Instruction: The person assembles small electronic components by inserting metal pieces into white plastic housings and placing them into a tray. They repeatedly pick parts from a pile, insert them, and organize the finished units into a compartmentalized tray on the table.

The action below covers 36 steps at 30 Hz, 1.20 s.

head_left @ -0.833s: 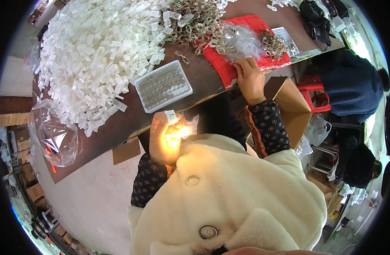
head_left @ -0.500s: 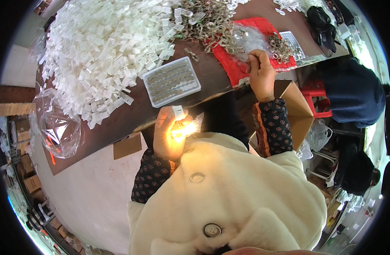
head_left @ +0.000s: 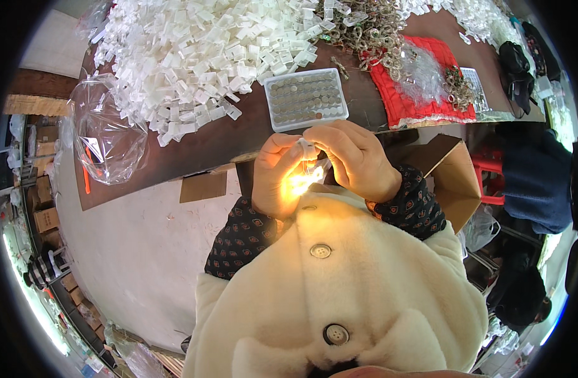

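My left hand (head_left: 272,179), in front of my chest, grips a small white plastic box (head_left: 306,150) from the left. Below that box, a bundle of string lights (head_left: 306,181) glows warm yellow against the palm and partly washes out the fingers. My right hand (head_left: 358,159) meets the left one at the top of the box. Its thumb and fingers are pinched there, and whatever lies between them is hidden. Just beyond both hands is a white tray (head_left: 271,110) holding rows of round, flat, grey discs like coin cells (head_left: 305,94).
A large heap of clear-white plastic boxes (head_left: 194,63) covers the brown table (head_left: 175,170). Coiled wire bundles (head_left: 364,28) lie right of it, near a red cloth (head_left: 396,94). A clear plastic bag (head_left: 106,135) hangs over the left edge. An open carton (head_left: 456,183) stands at right, near a seated person (head_left: 534,179).
My right hand has come from over the red cloth to the white box in my left hand. The head view has shifted, so the table appears higher and further right.
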Each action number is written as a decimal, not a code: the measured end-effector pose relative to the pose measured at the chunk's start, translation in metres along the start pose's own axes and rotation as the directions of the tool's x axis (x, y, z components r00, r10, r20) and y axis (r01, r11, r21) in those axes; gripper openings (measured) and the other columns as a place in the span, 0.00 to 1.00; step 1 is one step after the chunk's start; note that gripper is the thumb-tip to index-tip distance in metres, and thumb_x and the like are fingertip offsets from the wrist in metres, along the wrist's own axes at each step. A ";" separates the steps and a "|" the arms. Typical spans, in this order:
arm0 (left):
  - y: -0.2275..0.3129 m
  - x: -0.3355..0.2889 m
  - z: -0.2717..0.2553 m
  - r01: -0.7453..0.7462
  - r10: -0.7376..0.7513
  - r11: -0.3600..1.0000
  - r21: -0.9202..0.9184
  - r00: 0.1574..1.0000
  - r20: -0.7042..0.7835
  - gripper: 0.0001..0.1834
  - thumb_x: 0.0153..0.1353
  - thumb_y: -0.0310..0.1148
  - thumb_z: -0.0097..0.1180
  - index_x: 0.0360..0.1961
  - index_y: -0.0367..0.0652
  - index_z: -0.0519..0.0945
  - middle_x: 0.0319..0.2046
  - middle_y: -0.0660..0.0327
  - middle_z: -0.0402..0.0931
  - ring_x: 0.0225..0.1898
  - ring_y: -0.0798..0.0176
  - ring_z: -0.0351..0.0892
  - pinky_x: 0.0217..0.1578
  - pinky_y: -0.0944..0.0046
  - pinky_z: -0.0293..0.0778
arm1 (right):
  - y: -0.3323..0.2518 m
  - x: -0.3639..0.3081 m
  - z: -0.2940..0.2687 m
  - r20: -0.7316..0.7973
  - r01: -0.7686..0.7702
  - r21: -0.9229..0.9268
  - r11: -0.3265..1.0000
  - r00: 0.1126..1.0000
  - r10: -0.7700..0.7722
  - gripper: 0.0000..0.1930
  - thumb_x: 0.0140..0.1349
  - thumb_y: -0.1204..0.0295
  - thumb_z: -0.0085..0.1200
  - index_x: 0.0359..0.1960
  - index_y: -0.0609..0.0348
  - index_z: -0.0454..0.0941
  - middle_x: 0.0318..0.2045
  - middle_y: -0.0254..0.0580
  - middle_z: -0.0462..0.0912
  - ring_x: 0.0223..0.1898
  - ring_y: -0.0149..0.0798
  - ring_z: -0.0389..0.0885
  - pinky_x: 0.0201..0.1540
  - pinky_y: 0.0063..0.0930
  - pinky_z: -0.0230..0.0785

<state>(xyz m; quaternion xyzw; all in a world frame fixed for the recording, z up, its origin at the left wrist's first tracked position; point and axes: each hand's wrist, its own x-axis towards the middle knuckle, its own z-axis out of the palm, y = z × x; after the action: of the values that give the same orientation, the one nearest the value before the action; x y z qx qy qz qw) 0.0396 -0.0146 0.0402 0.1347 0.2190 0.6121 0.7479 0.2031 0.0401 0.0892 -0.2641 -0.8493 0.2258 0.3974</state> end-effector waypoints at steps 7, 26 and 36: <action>0.004 -0.001 -0.002 -0.019 0.023 0.997 0.072 0.998 -0.057 0.06 0.67 0.25 0.57 0.44 0.36 0.76 0.40 0.53 0.82 0.37 0.65 0.83 0.37 0.65 0.80 | -0.002 0.002 -0.003 0.101 0.059 -0.107 0.993 0.994 -0.049 0.16 0.55 0.86 0.55 0.47 0.64 0.75 0.33 0.45 0.82 0.33 0.46 0.83 0.37 0.34 0.77; 0.006 0.006 -0.010 0.008 -0.015 0.992 0.127 0.999 0.050 0.15 0.69 0.31 0.52 0.55 0.38 0.73 0.41 0.55 0.80 0.38 0.61 0.81 0.42 0.63 0.76 | 0.067 0.002 -0.024 -0.215 -0.406 -0.100 0.908 0.900 0.378 0.08 0.59 0.79 0.61 0.41 0.61 0.80 0.34 0.45 0.82 0.32 0.42 0.82 0.36 0.30 0.74; 0.015 0.008 -0.015 0.169 -0.169 0.984 0.061 0.986 -0.002 0.10 0.68 0.31 0.49 0.47 0.39 0.75 0.44 0.53 0.74 0.35 0.59 0.74 0.38 0.59 0.69 | 0.128 0.002 -0.019 -0.280 -0.458 -0.436 0.775 0.887 0.367 0.06 0.63 0.74 0.57 0.41 0.60 0.79 0.33 0.46 0.82 0.35 0.47 0.83 0.38 0.36 0.76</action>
<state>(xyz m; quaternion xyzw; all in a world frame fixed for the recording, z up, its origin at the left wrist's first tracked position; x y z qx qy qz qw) 0.0207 -0.0050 0.0328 0.1393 0.2472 0.5393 0.7929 0.2516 0.1415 0.0253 -0.5556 -0.7598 0.0603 0.3322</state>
